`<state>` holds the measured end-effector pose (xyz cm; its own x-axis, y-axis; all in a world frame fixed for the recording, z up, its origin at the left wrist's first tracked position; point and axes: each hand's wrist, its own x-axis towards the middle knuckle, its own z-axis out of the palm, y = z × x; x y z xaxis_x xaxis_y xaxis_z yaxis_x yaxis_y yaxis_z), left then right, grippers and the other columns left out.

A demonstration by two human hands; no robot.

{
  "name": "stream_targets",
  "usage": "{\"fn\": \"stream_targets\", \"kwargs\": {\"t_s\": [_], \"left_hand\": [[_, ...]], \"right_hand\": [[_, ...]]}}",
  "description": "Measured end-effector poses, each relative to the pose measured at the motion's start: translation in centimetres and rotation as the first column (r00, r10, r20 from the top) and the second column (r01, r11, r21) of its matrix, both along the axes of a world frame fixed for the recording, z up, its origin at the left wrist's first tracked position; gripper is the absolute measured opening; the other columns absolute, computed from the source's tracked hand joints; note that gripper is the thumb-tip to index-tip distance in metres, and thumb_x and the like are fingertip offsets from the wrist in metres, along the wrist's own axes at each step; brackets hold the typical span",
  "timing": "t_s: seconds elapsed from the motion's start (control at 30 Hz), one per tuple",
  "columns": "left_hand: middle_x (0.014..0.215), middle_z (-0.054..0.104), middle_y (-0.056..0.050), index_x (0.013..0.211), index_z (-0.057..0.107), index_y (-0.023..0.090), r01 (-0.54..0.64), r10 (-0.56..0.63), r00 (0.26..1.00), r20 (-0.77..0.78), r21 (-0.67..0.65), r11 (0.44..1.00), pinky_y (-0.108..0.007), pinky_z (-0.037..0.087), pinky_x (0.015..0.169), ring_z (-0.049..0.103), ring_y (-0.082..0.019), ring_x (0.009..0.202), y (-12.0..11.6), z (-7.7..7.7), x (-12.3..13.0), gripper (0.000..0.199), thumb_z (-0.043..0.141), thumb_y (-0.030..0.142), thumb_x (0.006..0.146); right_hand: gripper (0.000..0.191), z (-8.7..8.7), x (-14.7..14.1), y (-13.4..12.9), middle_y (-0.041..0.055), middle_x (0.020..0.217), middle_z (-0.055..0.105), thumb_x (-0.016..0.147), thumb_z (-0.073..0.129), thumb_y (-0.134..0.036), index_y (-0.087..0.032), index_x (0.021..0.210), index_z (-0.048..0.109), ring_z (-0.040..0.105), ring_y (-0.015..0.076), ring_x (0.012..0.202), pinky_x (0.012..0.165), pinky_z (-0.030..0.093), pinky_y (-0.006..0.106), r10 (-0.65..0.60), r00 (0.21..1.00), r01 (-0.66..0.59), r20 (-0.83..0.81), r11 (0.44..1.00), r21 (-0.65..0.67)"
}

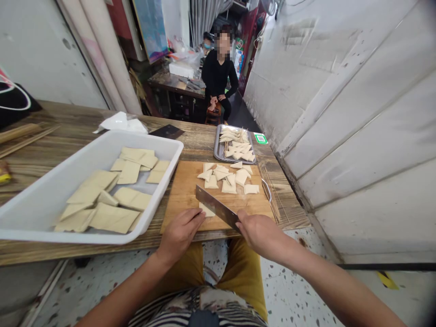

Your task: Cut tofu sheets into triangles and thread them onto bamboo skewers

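My right hand (pixel 257 229) is closed round the handle of a cleaver (pixel 216 205), whose blade slants up and left above the cutting board (pixel 182 188). Under and beside the blade lies a pale piece of tofu sheet (pixel 206 209). The fingers of my left hand (pixel 182 229) are pressed together at that piece's left edge, holding it against the board. Farther up the board several cut tofu pieces (pixel 229 185), some triangular and some square, lie loosely together. The blade hides part of the piece in front of me.
To the left stands a white plastic tub (pixel 85 156) with stacked tofu sheets (pixel 114 218). Behind the board a metal tray (pixel 218 147) holds skewered triangles. Bamboo skewers (pixel 277 195) lie right of the board. A person (pixel 220 72) sits beyond the table; a wall (pixel 340 113) rises at right.
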<state>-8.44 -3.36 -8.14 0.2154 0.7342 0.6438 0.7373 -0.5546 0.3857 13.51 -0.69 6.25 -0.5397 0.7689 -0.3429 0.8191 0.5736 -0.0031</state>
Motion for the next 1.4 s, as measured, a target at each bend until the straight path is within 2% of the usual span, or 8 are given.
{"fn": "stream_targets", "kwargs": {"t_s": [0.33, 0.7, 0.93, 1.07, 1.2, 1.3, 1.4], "left_hand": [[0.106, 0.064, -0.01, 0.109, 0.061, 0.02, -0.011, 0.011, 1.0, 0.009, -0.012, 1.0, -0.035, 0.05, 0.084, 0.058, -0.02, 0.098, -0.1, 0.1, 0.0, 0.026, 0.049, 0.017, 0.086], [0.105, 0.063, -0.01, 0.111, 0.059, 0.02, 0.008, -0.008, 1.0, 0.006, -0.013, 1.0, -0.035, 0.049, 0.083, 0.058, -0.019, 0.098, 0.0, -0.2, -0.2, 0.027, 0.05, 0.016, 0.086], [0.101, 0.065, -0.009, 0.109, 0.061, 0.022, 0.01, -0.009, 1.0, 0.024, -0.027, 1.0, -0.034, 0.05, 0.08, 0.06, -0.018, 0.093, 0.1, 0.2, -0.1, 0.025, 0.047, 0.021, 0.088], [0.101, 0.064, -0.009, 0.108, 0.061, 0.021, -0.009, 0.009, 0.999, 0.037, 0.007, 1.0, -0.035, 0.05, 0.081, 0.06, -0.019, 0.094, 0.1, 0.2, 0.0, 0.024, 0.05, 0.02, 0.087], [0.105, 0.063, -0.009, 0.11, 0.058, 0.02, -0.06, 0.06, 0.998, 0.009, 0.011, 0.998, -0.037, 0.048, 0.088, 0.058, -0.02, 0.099, 0.4, 0.5, 0.1, 0.025, 0.05, 0.024, 0.086], [0.113, 0.061, -0.012, 0.115, 0.055, 0.019, -0.076, 0.07, 0.991, -0.116, -0.053, 0.996, -0.04, 0.044, 0.092, 0.055, -0.023, 0.105, 1.3, 1.4, 0.1, 0.033, 0.05, 0.033, 0.086], [0.117, 0.059, -0.013, 0.119, 0.054, 0.02, -0.071, 0.027, 0.947, -0.32, -0.129, 0.989, -0.042, 0.043, 0.09, 0.052, -0.026, 0.107, 2.6, 2.4, 0.3, 0.04, 0.05, 0.04, 0.085]], "right_hand": [[0.014, -0.1, 0.2, 0.3, 0.0084, 0.069, 0.069, 0.094, 0.039, -0.023, -0.015, 0.097, 0.05, 0.067, 0.0215, 0.062, 0.049, 0.036, 0.024, 0.037, 0.999, -0.037, -0.015, 0.999, 0.021], [0.017, 0.3, -0.2, 0.6, 0.0111, 0.072, 0.07, 0.094, 0.039, -0.022, -0.013, 0.099, 0.052, 0.068, 0.0241, 0.066, 0.051, 0.04, 0.026, 0.044, 0.999, -0.043, 0.023, 0.999, -0.028], [0.016, -0.8, -1.2, 0.6, 0.0126, 0.076, 0.07, 0.093, 0.041, -0.018, -0.011, 0.101, 0.052, 0.068, 0.0253, 0.067, 0.051, 0.042, 0.028, 0.054, 0.998, -0.053, 0.041, 0.998, -0.044], [0.016, -2.5, 0.3, 0.2, 0.0101, 0.073, 0.069, 0.095, 0.038, -0.023, -0.013, 0.099, 0.05, 0.066, 0.0213, 0.063, 0.051, 0.037, 0.025, 0.026, 0.998, -0.026, -0.06, 1.0, 0.006], [0.017, -4.3, 2.9, -0.3, 0.0061, 0.069, 0.067, 0.097, 0.033, -0.025, -0.013, 0.1, 0.046, 0.063, 0.0182, 0.059, 0.05, 0.031, 0.024, -0.103, 0.962, 0.136, -0.254, 0.984, 0.115], [0.015, -5.3, 4.2, -0.4, 0.0041, 0.067, 0.064, 0.097, 0.033, -0.024, -0.014, 0.098, 0.044, 0.061, 0.0176, 0.059, 0.052, 0.031, 0.023, -0.164, 0.913, 0.223, -0.374, 0.967, 0.121], [0.012, -6.0, 4.7, -0.4, 0.0032, 0.066, 0.062, 0.096, 0.035, -0.023, -0.015, 0.095, 0.045, 0.06, 0.0177, 0.06, 0.053, 0.032, 0.023, -0.203, 0.871, 0.279, -0.447, 0.954, 0.109]]}}
